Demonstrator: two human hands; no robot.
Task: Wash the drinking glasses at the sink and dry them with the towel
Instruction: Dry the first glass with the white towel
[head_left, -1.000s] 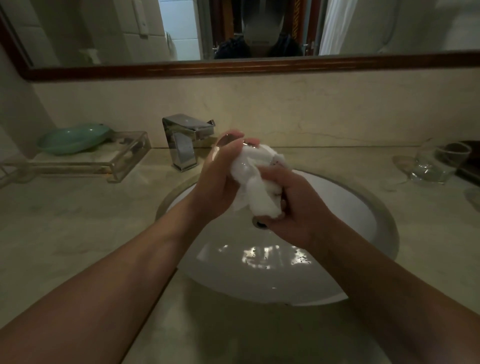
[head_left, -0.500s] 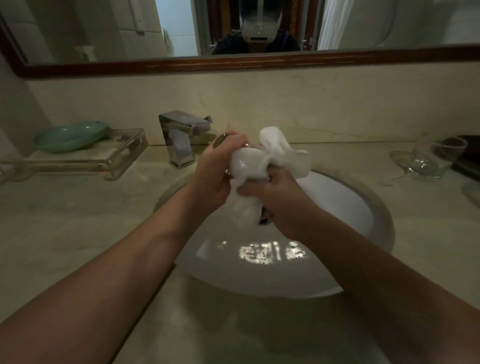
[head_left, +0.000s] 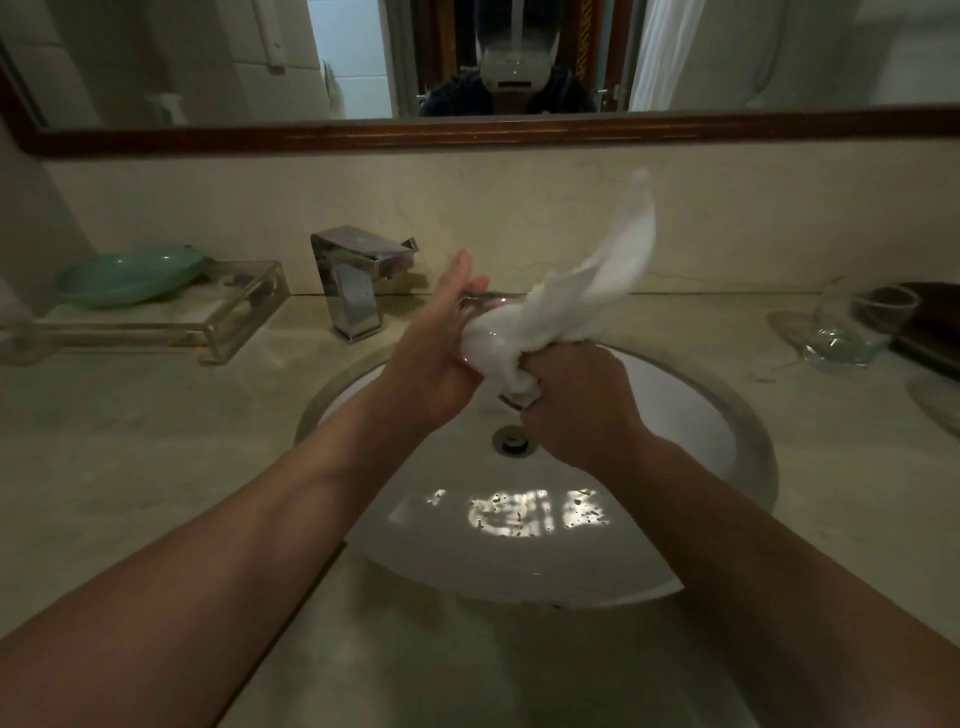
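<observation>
White terry cloth dominates the centre: the towel (head_left: 582, 296) is bunched into a drinking glass (head_left: 480, 306) held above the sink (head_left: 758, 447), its loose end flung up toward the wall. The right hand (head_left: 576, 405) has a closed grip on the wad of cloth. The left hand (head_left: 431, 358) steadies the glass with its fingers (head_left: 460, 270) laid nearly straight along the side, an open hold rather than a clasp. Most of the glass is hidden between palm and towel, so how far the cloth reaches inside is hard to tell.

The step in hand looks to be drying the inside. Doing it well likely means turning the wad against the inner wall while the other hand turns the glass the opposite way, and pushing cloth down to the base, where water tends to collect. Wet glass is slippery, so curling the left fingers round it would be safer. Pressure at the thin rim should stay light. A second glass (head_left: 844, 332) rests on the surface (head_left: 156, 441) at far right, well apart from the sink.
</observation>
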